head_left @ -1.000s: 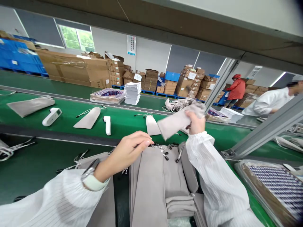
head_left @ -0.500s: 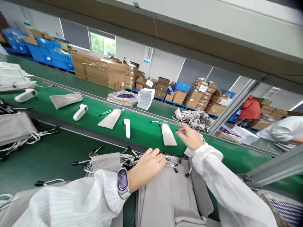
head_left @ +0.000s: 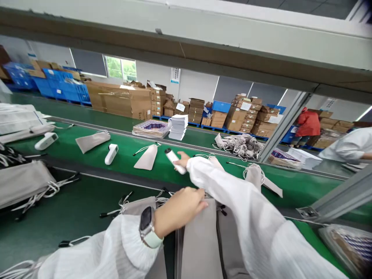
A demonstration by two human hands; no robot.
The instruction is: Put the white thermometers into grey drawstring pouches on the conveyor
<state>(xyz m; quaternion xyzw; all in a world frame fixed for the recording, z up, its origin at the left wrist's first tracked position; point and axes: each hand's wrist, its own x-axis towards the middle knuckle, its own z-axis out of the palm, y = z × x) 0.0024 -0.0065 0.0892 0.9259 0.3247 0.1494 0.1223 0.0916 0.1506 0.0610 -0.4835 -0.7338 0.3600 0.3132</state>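
Note:
My right hand (head_left: 182, 161) reaches over the green conveyor belt with its fingers closed round a white handheld thermometer (head_left: 172, 155) with a dark end. My left hand (head_left: 183, 207), with a watch on the wrist, is closed at the top edge of a grey drawstring pouch (head_left: 200, 240) on the stack in front of me; its fingertips are partly hidden. On the belt to the left lie another white thermometer (head_left: 111, 154) and a pale drawstring pouch (head_left: 147, 158). A further pouch (head_left: 216, 162) is partly covered by my right sleeve.
More pouches (head_left: 254, 176) lie on the belt at right, and a heap of them (head_left: 238, 145) sits beyond it. A paper stack (head_left: 178, 126) stands beside a patterned tray (head_left: 151, 128). A slanted metal post (head_left: 286, 126) rises at right. A co-worker's white sleeve (head_left: 348, 143) shows at far right.
My right hand has moved left along the belt and picked up the white thermometer. My left hand has stayed at the pouch stack. The items on the belt have shifted right in view.

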